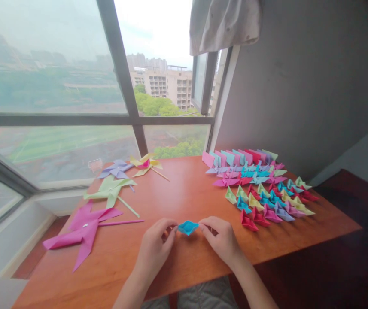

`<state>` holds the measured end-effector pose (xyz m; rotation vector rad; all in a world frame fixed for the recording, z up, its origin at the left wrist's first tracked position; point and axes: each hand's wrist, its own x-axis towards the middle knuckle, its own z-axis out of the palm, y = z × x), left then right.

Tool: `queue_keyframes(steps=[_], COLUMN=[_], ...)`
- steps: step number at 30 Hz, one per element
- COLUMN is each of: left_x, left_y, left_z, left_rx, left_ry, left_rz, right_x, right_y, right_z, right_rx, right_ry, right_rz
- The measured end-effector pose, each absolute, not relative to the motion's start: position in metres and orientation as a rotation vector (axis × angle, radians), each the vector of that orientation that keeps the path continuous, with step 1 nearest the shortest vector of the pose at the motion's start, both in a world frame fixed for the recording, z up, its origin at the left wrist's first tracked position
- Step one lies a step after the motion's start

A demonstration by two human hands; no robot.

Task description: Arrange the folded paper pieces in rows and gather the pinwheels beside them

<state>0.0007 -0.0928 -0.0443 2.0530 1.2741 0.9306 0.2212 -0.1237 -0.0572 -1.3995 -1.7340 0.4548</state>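
Note:
A blue folded paper boat [188,228] is held near the front of the wooden table [174,189]. My left hand [158,238] pinches its left tip between thumb and fingertips. At the opposite tip, my right hand [221,237] grips the paper in the same way. The boat's pointed ends face left and right, with its hollow turned up toward me. To the right stand several rows of finished paper boats [263,207] in red, yellow, green, blue and purple.
Behind the boats lie folded paper cranes [251,174] and a row of upright folded papers [235,158]. Paper pinwheels on sticks, including a magenta one [85,229], a green one [110,189], a purple one [116,168] and a yellow one [145,164], lie at left. Windows border the table.

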Motion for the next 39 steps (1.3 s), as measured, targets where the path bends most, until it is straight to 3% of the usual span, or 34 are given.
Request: queue_keyframes(steps=[6,16,24,39], left_x=[-0.001,-0.003,-0.003,-0.005], left_y=[-0.092,-0.090,-0.087,-0.085], left_z=[-0.049,-0.053,-0.055,-0.057], left_rx=[2.073,2.230,2.240,2.246], left_ry=[1.276,1.235,1.231,1.233], left_rz=[0.941,0.880,0.865,0.873], right_x=[0.244,0.457,0.568,0.573], right_y=[-0.135,-0.187,-0.201,-0.193], right_z=[-0.044,-0.025,-0.066,-0.088], right_rx=[-1.433,-2.019,-2.295,-2.359], right_ry=[-1.652,-0.950,-0.720,-0.808], right_rz=[0.325,-0.570,-0.288,-0.255])
